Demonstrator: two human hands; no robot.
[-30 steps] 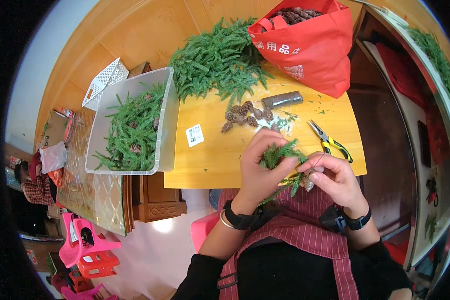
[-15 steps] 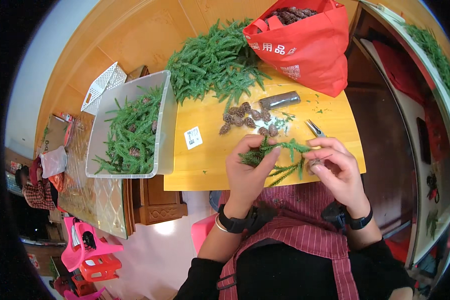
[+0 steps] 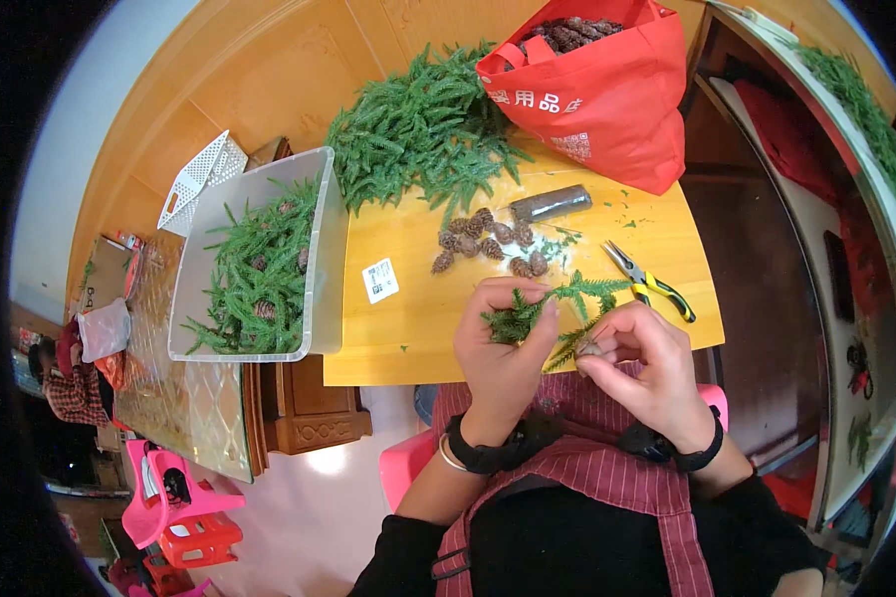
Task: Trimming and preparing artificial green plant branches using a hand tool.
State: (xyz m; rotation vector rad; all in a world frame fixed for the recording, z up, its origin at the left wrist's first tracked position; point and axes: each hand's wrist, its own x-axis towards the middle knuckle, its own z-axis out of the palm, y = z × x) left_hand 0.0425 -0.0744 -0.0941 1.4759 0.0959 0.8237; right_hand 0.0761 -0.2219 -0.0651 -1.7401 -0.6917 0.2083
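Note:
My left hand (image 3: 503,338) is closed on a green pine sprig (image 3: 579,289) near the table's front edge. Its needled tips stick out from the fingers toward the right. My right hand (image 3: 639,360) pinches a small grey-brown piece (image 3: 590,350) at the sprig's lower branch; the fingers hide most of it, so I cannot tell its kind. Beyond my hands lies a loose group of brown pine cones (image 3: 483,239). Pliers (image 3: 649,283) with yellow-and-black handles rest to the right of the sprig, apart from my right hand.
A clear plastic bin (image 3: 319,254) of pine sprigs with cones stands left. Behind lie a heap of green sprigs (image 3: 418,129) and a red bag (image 3: 607,99) of pine cones. A dark wrapped roll (image 3: 552,204) and a white label card (image 3: 379,281) lie on the yellow table (image 3: 408,328).
My right hand has moved down and left, closer to my left hand, uncovering the pliers' handles. My left hand still holds the sprig.

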